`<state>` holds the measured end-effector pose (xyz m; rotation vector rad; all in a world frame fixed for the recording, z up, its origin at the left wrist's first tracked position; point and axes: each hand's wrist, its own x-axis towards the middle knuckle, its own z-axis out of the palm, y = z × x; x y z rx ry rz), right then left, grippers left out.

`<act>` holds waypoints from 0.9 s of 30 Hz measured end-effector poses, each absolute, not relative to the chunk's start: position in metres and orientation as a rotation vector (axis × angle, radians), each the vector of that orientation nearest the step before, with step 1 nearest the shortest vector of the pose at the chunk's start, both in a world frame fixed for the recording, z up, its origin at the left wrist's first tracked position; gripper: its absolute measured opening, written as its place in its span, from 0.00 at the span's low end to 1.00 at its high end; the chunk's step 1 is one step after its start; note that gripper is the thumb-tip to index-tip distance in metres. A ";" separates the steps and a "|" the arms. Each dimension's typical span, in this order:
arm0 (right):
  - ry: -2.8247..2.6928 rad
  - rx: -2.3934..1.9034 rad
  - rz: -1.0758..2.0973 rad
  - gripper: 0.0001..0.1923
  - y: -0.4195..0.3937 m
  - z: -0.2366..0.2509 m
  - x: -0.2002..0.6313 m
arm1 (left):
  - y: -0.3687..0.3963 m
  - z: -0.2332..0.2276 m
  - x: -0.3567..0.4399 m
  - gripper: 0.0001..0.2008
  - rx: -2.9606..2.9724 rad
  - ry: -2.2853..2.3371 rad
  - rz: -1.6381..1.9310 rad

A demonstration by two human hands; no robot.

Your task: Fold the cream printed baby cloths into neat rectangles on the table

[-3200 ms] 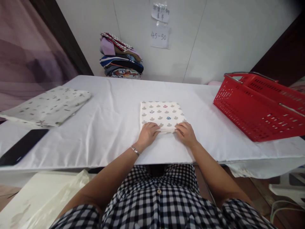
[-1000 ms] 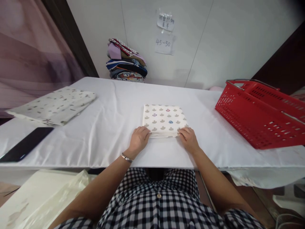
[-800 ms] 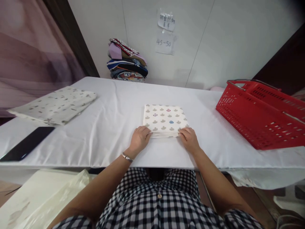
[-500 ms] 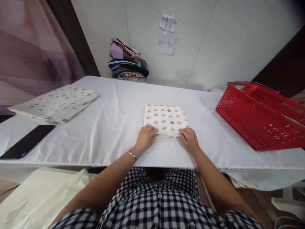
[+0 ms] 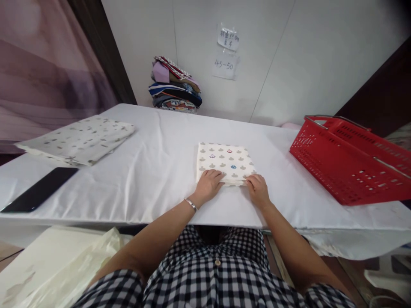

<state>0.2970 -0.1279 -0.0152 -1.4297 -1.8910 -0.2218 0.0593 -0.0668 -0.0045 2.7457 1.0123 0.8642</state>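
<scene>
1. Folded cloth: a cream square printed with rows of small grey motifs and a few coloured ones, lying flat near the middle of the counter, close to the near edge.
2. Left hand: palm down, fingers spread a little and resting on the near left corner of the folded cloth. It presses on the fabric rather than closing around it. A metal bracelet sits at the wrist.
3. Right hand: placed at the near right corner of the folded cloth, fingertips touching its edge. The fingers are curled slightly; whether they pinch the layers cannot be told.
4. Counter: covered with a white sheet showing shallow wrinkles to the left of the folded cloth.
5. Red basket: plastic, with metal handles, standing on the right part of the counter, well apart from the folded cloth and tilted toward the person.
6. Patterned fabric: a larger pale folded piece with scattered dark marks, at the far left of the counter.
7. Phone: a dark flat slab lying near the left front edge, just in front of the patterned fabric.
8. Stack of textiles: mixed colours, piled at the back of the counter against the wall.
9. Paper notes: two sheets fixed to the wall, the lower one reading "45-50".
10. Checked shirt: worn by the person, filling the lower foreground.
</scene>
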 end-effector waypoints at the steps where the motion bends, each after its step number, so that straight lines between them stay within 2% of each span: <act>1: -1.901 -1.435 -0.238 0.10 -0.129 -0.015 0.297 | -0.067 -0.006 0.058 0.14 2.744 1.008 0.872; 27: -1.938 -1.475 -0.385 0.11 -0.129 -0.019 0.299 | -0.067 -0.011 0.055 0.13 2.649 1.001 0.964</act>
